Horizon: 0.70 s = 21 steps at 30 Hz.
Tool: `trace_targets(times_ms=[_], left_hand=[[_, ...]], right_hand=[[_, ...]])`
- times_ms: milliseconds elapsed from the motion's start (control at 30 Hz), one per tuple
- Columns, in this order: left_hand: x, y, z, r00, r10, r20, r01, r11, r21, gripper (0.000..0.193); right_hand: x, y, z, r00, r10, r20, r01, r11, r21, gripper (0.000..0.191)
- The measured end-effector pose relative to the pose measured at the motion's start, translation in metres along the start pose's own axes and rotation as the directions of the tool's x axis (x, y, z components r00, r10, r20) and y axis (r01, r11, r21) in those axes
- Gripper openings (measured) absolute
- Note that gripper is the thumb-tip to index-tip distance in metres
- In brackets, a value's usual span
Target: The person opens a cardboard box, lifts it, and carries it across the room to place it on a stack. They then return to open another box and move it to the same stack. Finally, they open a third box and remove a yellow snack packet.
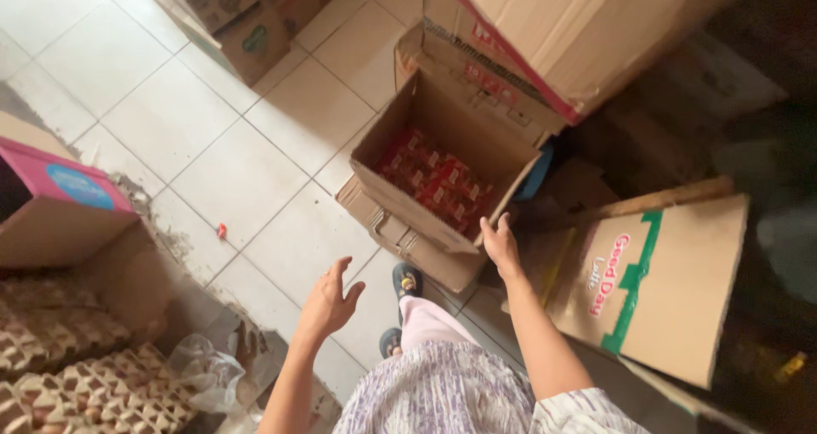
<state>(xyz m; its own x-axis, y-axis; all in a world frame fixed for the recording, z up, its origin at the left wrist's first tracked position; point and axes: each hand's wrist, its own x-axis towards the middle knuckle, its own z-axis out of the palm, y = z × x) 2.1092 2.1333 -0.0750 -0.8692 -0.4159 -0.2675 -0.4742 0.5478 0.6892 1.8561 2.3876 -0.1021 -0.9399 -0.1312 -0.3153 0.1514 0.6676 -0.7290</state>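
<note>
while the right hand (500, 245) rests loose-fingered on the near corner of the box (442, 157) of red packets (436, 181), steadying it, the left hand (328, 300) hangs apart, grip wide, empty.

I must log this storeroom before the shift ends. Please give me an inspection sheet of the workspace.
Surface: white tiled floor, one small red scrap on it.
Job's things: open carton with red packets inside.
Clutter: stacked cartons, pink box, plastic bag, patterned packs.
Grippers: right hand at the carton's near corner; left hand open, holding nothing.
Cables: nothing seen.
Surroundings: more cartons far left; green-taped carton right.
</note>
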Motion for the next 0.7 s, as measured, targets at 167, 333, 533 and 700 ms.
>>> trace_targets(times_ms=[167,333,533,700], left_hand=[[0.091,0.023,-0.010,0.991,0.102,-0.081,-0.088,0.983,0.161,0.069],[0.167,0.053,0.011,0.984,0.122,-0.134,-0.095,0.977,0.190,0.076],[0.219,0.072,0.027,0.997,-0.005,-0.081,0.025,0.970,0.242,0.092],[0.275,0.077,0.031,0.997,-0.047,-0.062,0.064,0.951,0.304,0.097]], right_hand=[[0.043,-0.015,0.008,0.992,0.084,0.093,-0.084,0.996,0.006,0.084],[0.078,-0.020,0.022,0.971,0.046,0.234,-0.040,0.999,-0.031,0.083],[0.108,-0.030,0.041,0.912,0.181,0.368,-0.159,0.983,-0.091,0.088],[0.130,-0.040,0.058,0.887,0.293,0.358,-0.208,0.944,-0.257,0.084]])
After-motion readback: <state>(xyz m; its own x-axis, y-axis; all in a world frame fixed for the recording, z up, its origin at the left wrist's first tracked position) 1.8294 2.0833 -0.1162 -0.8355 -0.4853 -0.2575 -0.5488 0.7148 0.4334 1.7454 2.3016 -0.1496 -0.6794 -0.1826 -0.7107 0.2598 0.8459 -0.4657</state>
